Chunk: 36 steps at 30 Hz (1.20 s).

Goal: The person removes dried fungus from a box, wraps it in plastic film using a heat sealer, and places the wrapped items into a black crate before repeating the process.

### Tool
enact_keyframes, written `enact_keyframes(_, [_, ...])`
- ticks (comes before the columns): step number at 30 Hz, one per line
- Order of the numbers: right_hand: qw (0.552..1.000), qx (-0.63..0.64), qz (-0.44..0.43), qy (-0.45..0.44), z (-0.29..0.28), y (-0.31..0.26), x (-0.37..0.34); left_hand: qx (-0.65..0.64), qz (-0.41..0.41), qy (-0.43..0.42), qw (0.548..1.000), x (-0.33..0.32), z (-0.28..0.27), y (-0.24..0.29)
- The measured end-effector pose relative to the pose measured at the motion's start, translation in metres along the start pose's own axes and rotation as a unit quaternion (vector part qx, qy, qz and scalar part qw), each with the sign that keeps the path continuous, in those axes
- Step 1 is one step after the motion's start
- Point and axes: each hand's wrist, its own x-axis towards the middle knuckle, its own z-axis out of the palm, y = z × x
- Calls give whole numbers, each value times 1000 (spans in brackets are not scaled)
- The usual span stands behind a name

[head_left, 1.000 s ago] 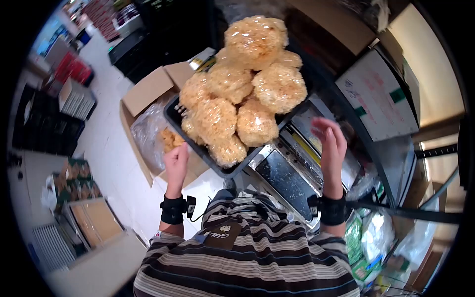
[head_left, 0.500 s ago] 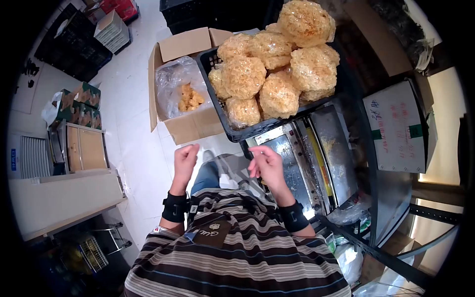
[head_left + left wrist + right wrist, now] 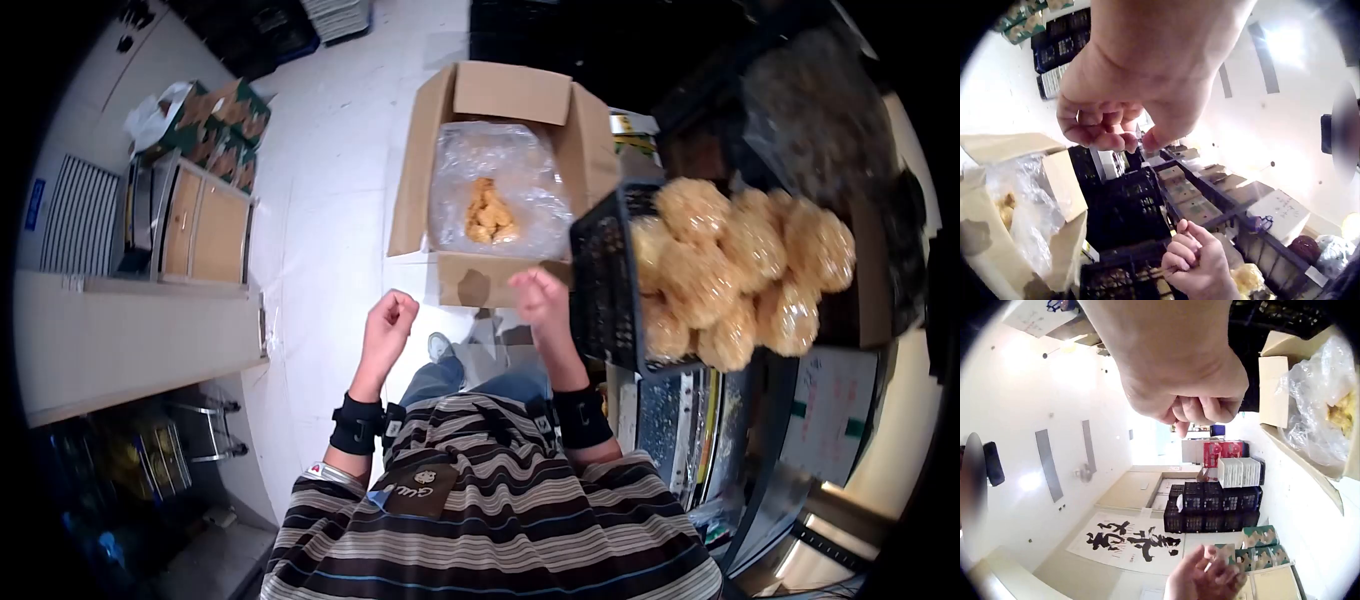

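Observation:
Both hands are raised in front of the body and hold nothing. The left hand hangs with fingers loosely bent, left of an opened cardboard box. Just in front of the box's near side is the right hand, its fingers also loosely curled. Inside the box, a clear plastic bag lines the walls around a small heap of golden-brown pieces. To the right of the right hand stands a black plastic crate, piled with round golden bundles in shiny clear wrap.
A metal appliance sits below the crate, beside a marked carton. On the left are a counter and green boxes. Dark stacked crates stand beyond the cardboard box. White floor runs along the left.
The view has swung left, so the cardboard box now lies ahead and the crate to the right. The right hand has come in from beside the appliance toward the left hand.

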Motion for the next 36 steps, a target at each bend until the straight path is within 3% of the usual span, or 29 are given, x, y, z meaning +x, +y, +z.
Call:
enact_keyframes(4, [996,77,36,-14,42,-12,74,5,-23,57,998,30,-52,4])
enact_keyframes(7, [981,148,123,-10,48,9,138,-46,-47,91,994,54,-69,-6])
enact_keyframes(8, [963,210,171,2,49,28,165,-39,-42,99,993,61,-72,-16])
enact_keyframes(10, [879,410,237,59,37,90,225,-21,-76,122,989,66,-83,-24])
enact_keyframes(12, [878,371,283,-109,-10,183,291,-25,-71,153,985,70,-101,-26])
enact_keyframes(13, [874,358,305,-122,4,187,298,-17,-90,141,986,73,-96,-25])
enact_keyframes(15, [913,267,290,102,-25,182,312,-44,-123,77,988,101,-53,-37])
enact_keyframes(16, [914,258,298,98,-30,198,333,-26,-130,75,988,105,-64,-39])
enact_keyframes(17, [909,197,357,83,-25,227,337,-18,-199,73,977,100,-72,-40])
enact_keyframes(19, [888,141,433,69,-24,274,360,-50,-212,85,972,125,-56,-52])
enact_keyframes(21, [877,-5,448,173,-30,310,387,-33,-271,84,958,149,-51,-59])
enact_keyframes(24, [904,-144,390,100,-54,384,411,-49,-305,79,948,183,-25,-73])
enact_keyframes(25, [899,-214,379,46,-64,408,418,-44,-318,70,944,194,-16,-83])
enact_keyframes(27, [863,-462,198,-46,-68,440,425,-23,-343,44,938,222,4,-103])
enact_keyframes(28, [842,-486,228,-58,-60,437,427,14,-350,29,936,233,11,-115])
enact_keyframes(30, [804,-528,258,-90,-54,444,433,198,-257,-34,945,258,27,-140])
enact_keyframes(31, [803,-523,270,-91,-58,459,434,292,-186,-73,935,272,33,-152])
enact_keyframes(33, [763,-540,297,-192,-67,488,441,447,-69,-66,889,299,41,-178])
enact_keyframes(34, [736,-545,339,-215,-73,505,443,497,-52,-66,863,315,41,-187])
enact_keyframes(36, [724,-549,360,-212,-83,546,432,562,-39,-75,823,339,40,-212])
